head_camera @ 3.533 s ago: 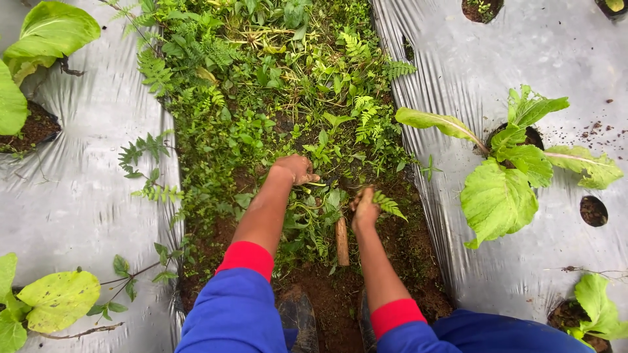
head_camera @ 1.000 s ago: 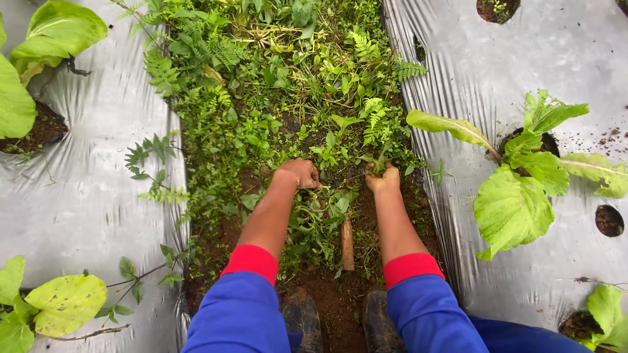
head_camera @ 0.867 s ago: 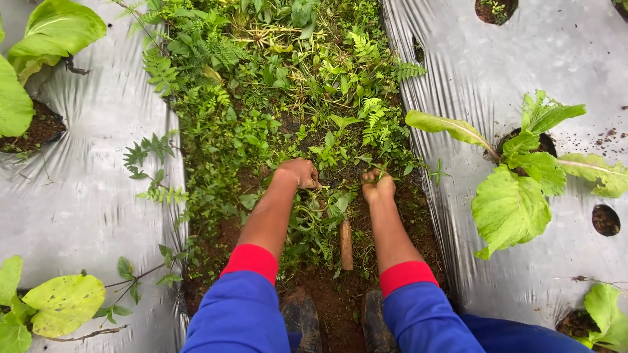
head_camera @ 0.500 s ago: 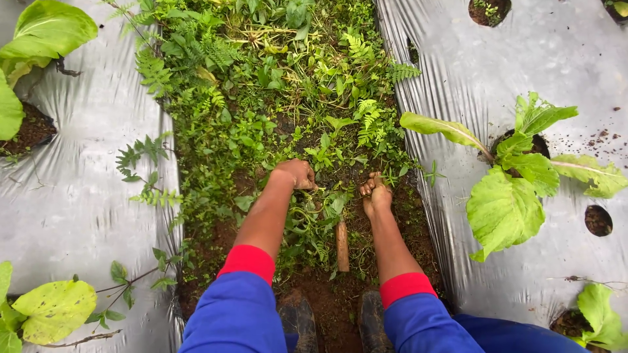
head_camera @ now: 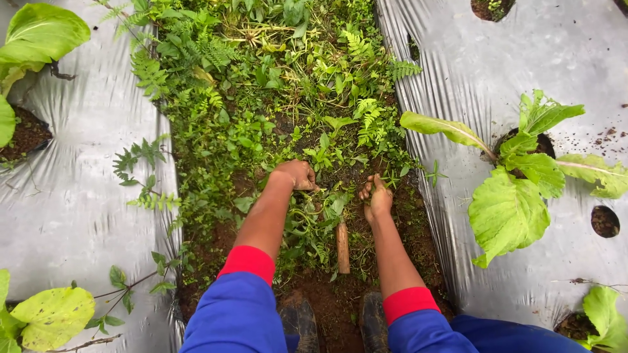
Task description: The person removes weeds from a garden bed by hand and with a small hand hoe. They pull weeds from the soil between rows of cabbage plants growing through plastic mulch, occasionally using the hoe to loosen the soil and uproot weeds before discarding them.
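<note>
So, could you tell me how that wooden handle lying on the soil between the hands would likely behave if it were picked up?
The wooden handle looks like a straight, solid stick, so it is probably stiff. Its rounded shape suggests it might roll on bare ground, though the weeds beside it would likely check that. Its upper end is hidden under leaves, so any attached blade could add weight.

A strip of reddish-brown soil [head_camera: 327, 304] runs up the middle of the view, thick with low green weeds [head_camera: 261, 117] and ferns. A short wooden handle [head_camera: 342, 247] lies on the soil among them. On both sides, silver plastic sheeting [head_camera: 72, 196] covers the ground. Leafy green plants [head_camera: 517, 189] grow through round holes in it, and bits of soil are scattered on the right sheet.
</note>
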